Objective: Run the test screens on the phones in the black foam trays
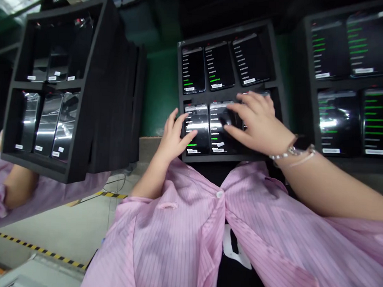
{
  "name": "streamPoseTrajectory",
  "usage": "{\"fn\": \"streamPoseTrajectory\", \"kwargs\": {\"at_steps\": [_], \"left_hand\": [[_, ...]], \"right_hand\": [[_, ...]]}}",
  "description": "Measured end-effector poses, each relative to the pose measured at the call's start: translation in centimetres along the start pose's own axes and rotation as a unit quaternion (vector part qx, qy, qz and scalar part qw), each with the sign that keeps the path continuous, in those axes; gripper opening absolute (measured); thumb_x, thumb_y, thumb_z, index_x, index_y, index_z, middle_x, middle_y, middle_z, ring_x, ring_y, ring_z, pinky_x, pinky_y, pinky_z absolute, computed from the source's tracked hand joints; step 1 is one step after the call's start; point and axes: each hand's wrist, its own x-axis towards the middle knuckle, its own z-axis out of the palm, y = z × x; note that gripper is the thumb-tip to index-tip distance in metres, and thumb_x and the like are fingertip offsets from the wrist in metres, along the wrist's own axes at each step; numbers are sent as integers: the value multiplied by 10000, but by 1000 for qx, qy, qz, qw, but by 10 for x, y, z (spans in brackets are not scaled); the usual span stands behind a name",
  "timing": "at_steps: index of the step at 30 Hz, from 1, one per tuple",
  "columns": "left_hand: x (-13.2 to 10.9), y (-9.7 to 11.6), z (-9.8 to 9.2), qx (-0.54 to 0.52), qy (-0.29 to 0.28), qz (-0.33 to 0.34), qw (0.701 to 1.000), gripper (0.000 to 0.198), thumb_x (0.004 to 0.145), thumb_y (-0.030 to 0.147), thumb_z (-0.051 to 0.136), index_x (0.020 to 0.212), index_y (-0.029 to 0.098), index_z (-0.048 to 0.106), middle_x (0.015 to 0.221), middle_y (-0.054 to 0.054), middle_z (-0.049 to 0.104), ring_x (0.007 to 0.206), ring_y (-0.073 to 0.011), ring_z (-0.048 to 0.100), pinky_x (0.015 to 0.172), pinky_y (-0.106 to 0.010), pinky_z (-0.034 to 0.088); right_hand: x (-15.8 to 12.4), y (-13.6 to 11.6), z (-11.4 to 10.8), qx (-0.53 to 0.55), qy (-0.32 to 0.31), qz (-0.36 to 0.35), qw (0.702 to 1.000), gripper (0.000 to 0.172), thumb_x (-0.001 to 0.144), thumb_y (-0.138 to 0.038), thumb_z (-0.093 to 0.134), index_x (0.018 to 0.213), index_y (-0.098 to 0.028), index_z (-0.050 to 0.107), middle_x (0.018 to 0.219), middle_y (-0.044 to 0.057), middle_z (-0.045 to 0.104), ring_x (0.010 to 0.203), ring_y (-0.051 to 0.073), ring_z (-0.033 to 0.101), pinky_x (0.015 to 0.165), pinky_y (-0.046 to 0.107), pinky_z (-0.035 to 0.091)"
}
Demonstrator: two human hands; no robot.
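Observation:
In front of me a black foam tray (227, 95) holds several smartphones in two rows, their dark screens lit with lists of text, some lines green. My left hand (176, 134) lies at the near-left phone (196, 137), thumb over its screen and fingers spread along the left side. Over the near row, my right hand (259, 123) reaches from the right with its fingers apart. Its thumb and a finger hover on or just above the middle phone (217, 127); contact is unclear. That hand partly covers the phone at the near right. Small white labels sit on the phones' lower ends.
A stack of black foam trays (76, 126) stands at left, the top one holding phones with dark screens. Another tray (340, 84) at right holds phones showing green lines. A co-worker's arm (20, 187) is at far left. The green bench surface (159, 87) shows between trays.

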Motion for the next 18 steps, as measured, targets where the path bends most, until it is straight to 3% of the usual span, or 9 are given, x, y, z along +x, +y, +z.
{"fn": "streamPoseTrajectory", "kwargs": {"at_steps": [4, 7, 9, 11, 14, 16, 18], "left_hand": [[77, -23, 7, 22, 24, 5, 999, 827, 857, 913, 574, 1428, 319, 651, 1741, -147, 364, 1642, -455, 276, 1311, -701, 273], [136, -39, 16, 47, 31, 10, 998, 855, 779, 978, 575, 1229, 276, 766, 1715, -149, 423, 1648, -498, 224, 1298, -779, 207], [168, -48, 19, 49, 40, 15, 998, 870, 730, 1006, 589, 1127, 258, 790, 1687, -159, 469, 1643, -520, 221, 1282, -821, 172], [190, -52, 18, 35, 70, 16, 997, 883, 711, 999, 627, 1191, 273, 774, 1690, -150, 477, 1653, -512, 210, 1290, -820, 135], [194, -46, 3, 7, 134, 9, 991, 932, 761, 952, 639, 1462, 338, 637, 1765, -107, 376, 1700, -450, 121, 1335, -752, 93], [175, -35, -10, -5, 156, 20, 988, 936, 820, 921, 610, 1579, 380, 515, 1803, -77, 297, 1719, -403, 82, 1366, -688, 91], [140, -24, -20, -1, 150, 41, 988, 916, 877, 889, 575, 1637, 401, 420, 1812, -70, 264, 1720, -371, 114, 1386, -629, 119]], "right_hand": [[66, 30, 12, -17, 26, 67, 997, 542, 967, -535, 772, 1334, -140, 710, 1663, 272, 437, 1505, 570, 391, 1190, 878, 148], [111, 41, 17, -29, -4, 125, 992, 714, 939, -673, 724, 1220, -17, 749, 1605, 322, 468, 1462, 625, 403, 1151, 871, 112], [135, 44, 14, -34, -50, 165, 984, 779, 956, -697, 631, 1257, 13, 741, 1614, 317, 446, 1480, 629, 361, 1149, 845, 97], [152, 48, 5, -42, -63, 202, 977, 769, 984, -646, 589, 1405, -10, 681, 1691, 316, 321, 1534, 626, 244, 1158, 822, 70], [154, 52, -14, -41, -3, 215, 976, 812, 1018, -585, 580, 1627, -60, 469, 1761, 322, 78, 1596, 596, 38, 1172, 807, 53], [136, 50, -27, -16, 49, 178, 983, 819, 1037, -546, 631, 1684, -110, 381, 1784, 299, 17, 1634, 545, -6, 1198, 807, 56], [106, 44, -37, 9, 79, 131, 988, 796, 1036, -488, 693, 1696, -181, 370, 1806, 256, 27, 1665, 490, 2, 1237, 800, 61]]}}
